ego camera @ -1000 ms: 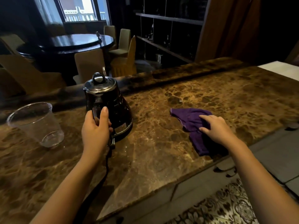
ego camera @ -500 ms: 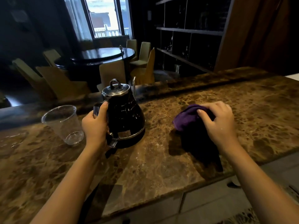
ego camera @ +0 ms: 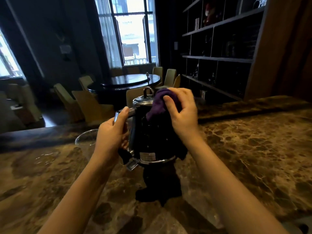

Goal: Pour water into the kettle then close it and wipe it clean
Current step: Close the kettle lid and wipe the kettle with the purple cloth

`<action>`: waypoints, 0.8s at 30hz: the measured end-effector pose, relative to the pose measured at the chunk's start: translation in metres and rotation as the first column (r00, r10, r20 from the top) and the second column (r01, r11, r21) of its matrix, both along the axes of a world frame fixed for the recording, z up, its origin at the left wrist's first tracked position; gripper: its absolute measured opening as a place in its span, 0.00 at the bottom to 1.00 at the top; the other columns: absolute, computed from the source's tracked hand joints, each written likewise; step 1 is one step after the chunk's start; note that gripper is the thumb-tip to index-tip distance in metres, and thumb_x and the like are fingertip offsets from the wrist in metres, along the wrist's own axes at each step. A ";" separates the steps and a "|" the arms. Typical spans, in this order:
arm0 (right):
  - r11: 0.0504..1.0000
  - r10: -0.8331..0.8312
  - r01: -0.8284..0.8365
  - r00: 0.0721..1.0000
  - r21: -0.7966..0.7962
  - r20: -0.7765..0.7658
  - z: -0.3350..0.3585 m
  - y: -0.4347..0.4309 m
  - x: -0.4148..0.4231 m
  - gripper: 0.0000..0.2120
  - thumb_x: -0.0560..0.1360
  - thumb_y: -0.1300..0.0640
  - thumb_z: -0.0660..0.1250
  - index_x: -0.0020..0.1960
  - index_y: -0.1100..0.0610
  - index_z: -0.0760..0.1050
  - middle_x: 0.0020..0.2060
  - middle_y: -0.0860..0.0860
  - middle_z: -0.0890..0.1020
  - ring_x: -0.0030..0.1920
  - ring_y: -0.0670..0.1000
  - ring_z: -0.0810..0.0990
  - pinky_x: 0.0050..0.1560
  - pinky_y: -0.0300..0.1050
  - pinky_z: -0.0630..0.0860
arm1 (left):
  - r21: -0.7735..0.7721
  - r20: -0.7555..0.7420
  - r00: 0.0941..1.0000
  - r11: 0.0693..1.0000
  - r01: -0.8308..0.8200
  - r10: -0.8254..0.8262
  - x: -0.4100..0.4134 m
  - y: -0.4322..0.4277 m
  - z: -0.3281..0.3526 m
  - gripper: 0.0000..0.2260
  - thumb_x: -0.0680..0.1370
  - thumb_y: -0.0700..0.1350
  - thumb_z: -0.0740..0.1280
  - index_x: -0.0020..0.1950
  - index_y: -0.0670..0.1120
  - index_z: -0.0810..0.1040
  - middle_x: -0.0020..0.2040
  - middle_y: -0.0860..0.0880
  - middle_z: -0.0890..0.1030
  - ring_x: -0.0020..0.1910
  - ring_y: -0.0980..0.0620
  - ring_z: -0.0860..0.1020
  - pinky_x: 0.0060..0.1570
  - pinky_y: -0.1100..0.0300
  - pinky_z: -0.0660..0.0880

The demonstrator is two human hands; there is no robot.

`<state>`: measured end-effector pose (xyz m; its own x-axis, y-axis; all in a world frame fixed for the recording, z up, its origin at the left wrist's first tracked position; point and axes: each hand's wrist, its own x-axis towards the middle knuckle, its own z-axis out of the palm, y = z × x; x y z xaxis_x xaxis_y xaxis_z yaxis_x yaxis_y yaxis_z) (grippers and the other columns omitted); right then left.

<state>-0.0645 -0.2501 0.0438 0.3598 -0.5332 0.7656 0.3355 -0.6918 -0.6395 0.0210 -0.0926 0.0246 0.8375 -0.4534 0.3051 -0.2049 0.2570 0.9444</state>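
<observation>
Kettle, glossy black with a chrome lid and loop knob (ego camera: 148, 135): it is held raised above the brown marble counter (ego camera: 253, 149), between both hands. Judged step: wiping. Work the purple microfibre cloth (ego camera: 160, 105) downward from the shoulder in overlapping passes, keeping the lid seated and the body upright. Left hand (ego camera: 109, 137) is curled closed around the handle. Right hand (ego camera: 183, 114) is partly closed, pressing the bunched cloth against the upper body, beside the lid.
</observation>
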 end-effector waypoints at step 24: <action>0.760 -0.439 0.309 0.893 -0.571 -0.100 -0.011 0.055 -0.005 0.22 0.77 0.53 0.58 0.70 0.55 0.65 0.72 0.56 0.65 0.73 0.65 0.57 0.65 0.66 0.68 | 0.045 0.072 0.990 0.992 0.117 -0.121 -0.032 -0.004 0.045 0.20 0.69 0.62 0.65 0.26 0.49 0.69 0.18 0.53 0.66 0.16 0.55 0.63 0.17 0.65 0.63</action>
